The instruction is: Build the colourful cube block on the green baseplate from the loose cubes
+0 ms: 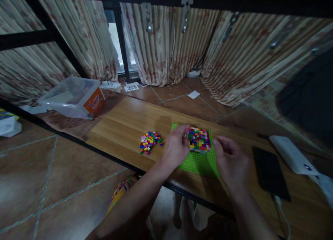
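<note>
A green studded baseplate (197,162) lies on the wooden table (122,123). A block of small multicoloured bricks (199,139) covers its far part. My left hand (177,146) rests at the block's left edge, fingertips touching it near the top corner. My right hand (230,160) hovers just right of the baseplate, fingers curled, nothing visible in it. A loose heap of small coloured bricks (149,141) lies on the table to the left of my left hand.
A black phone (270,172) and a white device (292,153) with a cable lie to the right. A clear plastic bin (70,96) with an orange label stands far left. Curtains hang behind, tiled floor lies below.
</note>
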A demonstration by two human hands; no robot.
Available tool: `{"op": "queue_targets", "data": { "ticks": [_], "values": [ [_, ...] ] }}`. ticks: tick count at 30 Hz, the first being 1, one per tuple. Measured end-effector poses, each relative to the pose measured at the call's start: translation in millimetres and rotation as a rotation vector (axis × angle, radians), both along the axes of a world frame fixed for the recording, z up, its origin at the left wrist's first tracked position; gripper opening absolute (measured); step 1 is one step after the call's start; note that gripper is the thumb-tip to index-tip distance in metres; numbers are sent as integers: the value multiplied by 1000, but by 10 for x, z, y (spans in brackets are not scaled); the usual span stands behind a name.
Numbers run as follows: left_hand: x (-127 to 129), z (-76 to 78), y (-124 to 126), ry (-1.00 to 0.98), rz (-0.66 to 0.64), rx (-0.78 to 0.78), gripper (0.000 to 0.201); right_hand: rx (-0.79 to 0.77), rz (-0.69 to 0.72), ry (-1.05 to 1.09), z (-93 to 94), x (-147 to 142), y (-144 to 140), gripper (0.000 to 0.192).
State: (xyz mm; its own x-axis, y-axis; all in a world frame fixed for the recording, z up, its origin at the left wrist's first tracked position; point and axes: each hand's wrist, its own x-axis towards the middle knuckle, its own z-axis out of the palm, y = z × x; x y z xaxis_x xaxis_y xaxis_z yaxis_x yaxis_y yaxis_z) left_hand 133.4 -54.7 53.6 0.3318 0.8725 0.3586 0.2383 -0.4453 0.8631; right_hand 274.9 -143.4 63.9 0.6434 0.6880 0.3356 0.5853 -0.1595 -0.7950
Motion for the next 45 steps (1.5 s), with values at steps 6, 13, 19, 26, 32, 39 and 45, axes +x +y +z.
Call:
{"op": "queue_targets", "data": {
  "ticks": [6,13,19,26,32,39,45],
  "values": [
    [-355,105,355,-493,264,-274,31,-72,517,-136,-53,-647,98,21],
    [-720,230,450,-828,284,-677,36,-274,531,-253,-343,-1046,402,24],
    [-863,241,510,-865,274,-722,35,-383,433,-425,-399,-1197,567,13],
    [-985,277,553,-905,323,-713,33,-355,482,-320,-395,-1146,542,11],
    [-918,245,526,-903,253,-757,34,-211,579,-27,-273,-1124,433,10],
    [-810,229,495,-858,206,-787,34,-124,553,28,-74,-682,248,13],
    [-723,215,458,-812,210,-791,32,-50,410,-105,24,-157,96,17]
  ]
}}
